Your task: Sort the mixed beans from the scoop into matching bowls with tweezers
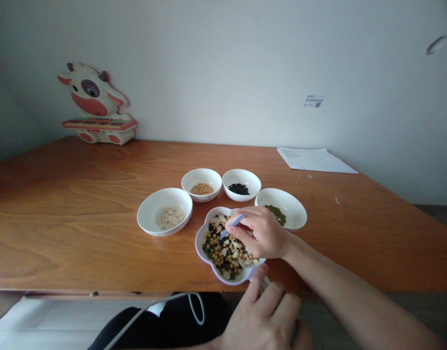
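My right hand (261, 231) pinches a pair of lavender tweezers (232, 226), tips down among mixed beans and seeds in a flower-shaped white bowl (198, 243) with a lilac rim. Yellow, black and green beans and pale flat seeds lie mixed there. My left hand (263, 311) is below the bowl's near right side, its index finger reaching the rim. Its other fingers are curled; a greyish sliver shows beside them, too hidden to name. Around the back stand white bowls of pale seeds (170, 217), yellow beans (202, 189), black beans (239, 188) and green beans (276, 214).
A cow-shaped toy keyboard (99, 124) stands at the back left of the wooden table (80, 209). White papers (316, 159) lie at the back right, near the wall (216, 73). A pale cable (135, 316) loops below the table's front edge.
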Demonstrator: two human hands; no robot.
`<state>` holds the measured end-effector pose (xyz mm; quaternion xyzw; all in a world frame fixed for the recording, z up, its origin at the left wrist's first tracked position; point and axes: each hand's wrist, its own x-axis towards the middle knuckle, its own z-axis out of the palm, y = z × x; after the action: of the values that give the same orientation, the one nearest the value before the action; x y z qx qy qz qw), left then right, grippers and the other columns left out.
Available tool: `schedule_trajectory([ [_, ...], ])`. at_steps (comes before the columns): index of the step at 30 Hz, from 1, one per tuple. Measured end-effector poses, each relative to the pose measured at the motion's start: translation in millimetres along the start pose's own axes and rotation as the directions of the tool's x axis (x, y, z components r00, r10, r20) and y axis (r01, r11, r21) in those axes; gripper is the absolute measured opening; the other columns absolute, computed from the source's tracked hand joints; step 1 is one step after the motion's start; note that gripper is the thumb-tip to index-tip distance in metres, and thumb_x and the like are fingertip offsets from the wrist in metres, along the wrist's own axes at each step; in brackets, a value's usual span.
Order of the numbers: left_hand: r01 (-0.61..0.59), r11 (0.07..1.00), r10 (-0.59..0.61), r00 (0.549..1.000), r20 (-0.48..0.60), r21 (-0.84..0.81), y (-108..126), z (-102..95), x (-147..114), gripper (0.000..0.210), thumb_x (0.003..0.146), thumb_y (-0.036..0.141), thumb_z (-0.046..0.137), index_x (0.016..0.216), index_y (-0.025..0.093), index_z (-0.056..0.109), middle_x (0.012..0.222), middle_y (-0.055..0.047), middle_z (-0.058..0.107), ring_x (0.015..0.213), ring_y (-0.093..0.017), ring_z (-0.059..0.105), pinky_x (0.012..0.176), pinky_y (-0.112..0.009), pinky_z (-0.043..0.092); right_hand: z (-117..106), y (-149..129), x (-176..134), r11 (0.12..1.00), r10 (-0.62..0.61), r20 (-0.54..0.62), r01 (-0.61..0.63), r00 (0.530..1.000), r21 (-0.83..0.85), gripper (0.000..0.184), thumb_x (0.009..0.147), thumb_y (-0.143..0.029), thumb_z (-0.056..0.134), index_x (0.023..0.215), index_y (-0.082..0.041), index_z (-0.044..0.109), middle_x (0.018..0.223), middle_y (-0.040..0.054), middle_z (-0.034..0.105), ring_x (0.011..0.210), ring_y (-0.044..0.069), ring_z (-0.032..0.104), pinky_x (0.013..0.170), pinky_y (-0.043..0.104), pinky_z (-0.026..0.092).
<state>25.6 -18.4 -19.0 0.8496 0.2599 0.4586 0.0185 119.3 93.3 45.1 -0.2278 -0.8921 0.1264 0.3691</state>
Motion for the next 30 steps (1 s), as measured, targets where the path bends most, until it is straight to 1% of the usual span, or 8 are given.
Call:
schedule_trajectory([
  [4,-0.001,1.0,0.0,0.998,0.064,0.01,-1.3,2.9,-2.8,0.009,0.085,0.015,0.049,0.084,0.016,0.058,0.073,0.0,0.062,0.073,-0.015,0.061,0.1,-0.043,0.048,-5.2,-1.5,1.0,0.999,-0.02,-0.021,0.019,1.0,-0.033,0.015,0.091,-0.017,0.052,0.08,-0.015,0.063,0.073,0.0061,0.069,0.065,0.016,0.064,0.063,0.027,0.051],
  [11,-0.006,1.0,0.006,1.0,-0.01,-0.005,-2.5,0.9,0.8,0.01,0.083,0.012,0.048,0.085,0.014,0.058,0.071,0.001,0.061,0.069,-0.014,0.06,0.1,-0.04,0.048,-31.1,-1.9,2.7,0.988,-0.03,-0.128,0.01,0.991,-0.155,0.016,0.09,-0.015,0.052,0.078,-0.018,0.062,0.071,0.003,0.069,0.062,0.015,0.063,0.06,0.026,0.048],
  [14,-0.001,1.0,0.001,0.999,-0.042,-0.003,-1.5,-0.5,3.6,0.01,0.08,0.009,0.048,0.082,0.014,0.056,0.07,0.001,0.061,0.068,-0.013,0.06,0.1,-0.039,0.048,-51.1,2.7,-1.6,0.955,0.015,-0.199,-0.072,0.98,-0.286,0.017,0.09,-0.018,0.053,0.077,-0.018,0.064,0.073,0.0038,0.071,0.062,0.015,0.064,0.059,0.026,0.046],
  [16,0.001,1.0,-0.001,0.998,-0.067,-0.006,-0.4,-1.3,5.8,0.01,0.079,0.008,0.048,0.08,0.015,0.055,0.069,0.002,0.061,0.066,-0.013,0.06,0.1,-0.038,0.048,-65.4,7.7,-6.3,0.909,0.059,-0.247,-0.154,0.967,-0.388,0.019,0.09,-0.023,0.055,0.075,-0.018,0.065,0.067,0.003,0.07,0.055,0.014,0.06,0.053,0.026,0.041],
  [20,0.025,0.999,-0.028,0.994,-0.104,-0.029,0.9,-3.4,11.0,0.013,0.077,0.007,0.046,0.081,0.015,0.056,0.066,0.003,0.062,0.06,-0.011,0.06,0.097,-0.036,0.05,-84.9,18.5,-13.9,0.818,0.202,-0.319,-0.339,0.926,-0.465,0.027,0.088,-0.031,0.056,0.066,-0.018,0.063,0.055,0.0013,0.061,0.048,0.014,0.052,0.05,0.027,0.035],
  [23,0.032,0.999,-0.036,0.992,-0.118,-0.035,1.0,-5.2,13.7,0.014,0.077,0.006,0.045,0.081,0.015,0.056,0.066,0.003,0.062,0.059,-0.012,0.06,0.096,-0.035,0.05,-86.2,25.7,-14.6,0.783,0.279,-0.268,-0.38,0.922,-0.492,0.03,0.086,-0.029,0.055,0.059,-0.018,0.056,0.048,-0.0004,0.054,0.043,0.012,0.047,0.049,0.026,0.031],
  [25,0.035,0.999,-0.04,0.992,-0.121,-0.039,0.9,-5.9,14.3,0.014,0.078,0.007,0.046,0.081,0.015,0.056,0.066,0.003,0.063,0.059,-0.012,0.061,0.097,-0.035,0.05,-83.1,30.1,-13.7,0.777,0.299,-0.238,-0.381,0.924,-0.502,0.032,0.085,-0.028,0.056,0.055,-0.018,0.05,0.047,-0.0004,0.054,0.043,0.011,0.046,0.048,0.026,0.03],
  [30,0.025,0.999,-0.031,0.992,-0.124,-0.043,0.4,-6.4,14.0,0.014,0.079,0.007,0.045,0.082,0.015,0.056,0.066,0.003,0.063,0.059,-0.012,0.062,0.095,-0.036,0.052,-76.2,37.5,-12.3,0.732,0.33,-0.275,-0.429,0.903,-0.53,0.035,0.083,-0.027,0.057,0.051,-0.019,0.044,0.044,-0.0006,0.051,0.041,0.01,0.042,0.048,0.026,0.026],
])
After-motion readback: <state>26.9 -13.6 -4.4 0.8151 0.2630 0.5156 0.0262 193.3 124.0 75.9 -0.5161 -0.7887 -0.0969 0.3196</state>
